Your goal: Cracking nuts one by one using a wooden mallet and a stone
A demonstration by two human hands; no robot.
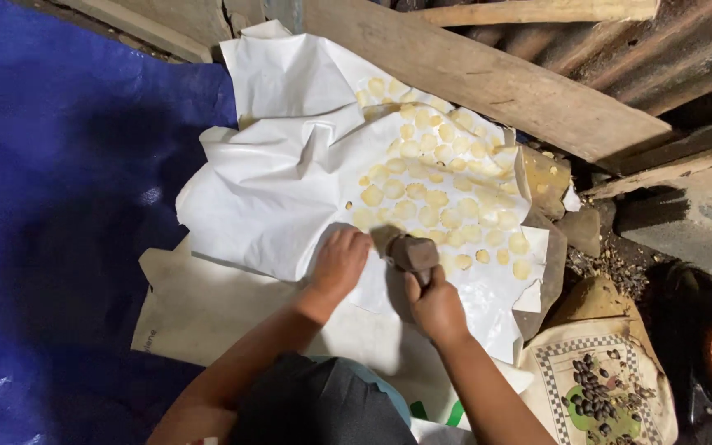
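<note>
A brown mallet-like block (412, 251) is gripped by its short handle in the right hand (437, 306), fingers clamped around it, its head resting on the white sheet (274, 189) at the near edge of the flattened yellow discs (438, 198). The sheet is pressed down by the left hand (341, 262), fingers together and flat. A flattening step appears to be under way; a lift and a square strike seem called for next. The block's long axis is seen running toward the person, head pointing away.
</note>
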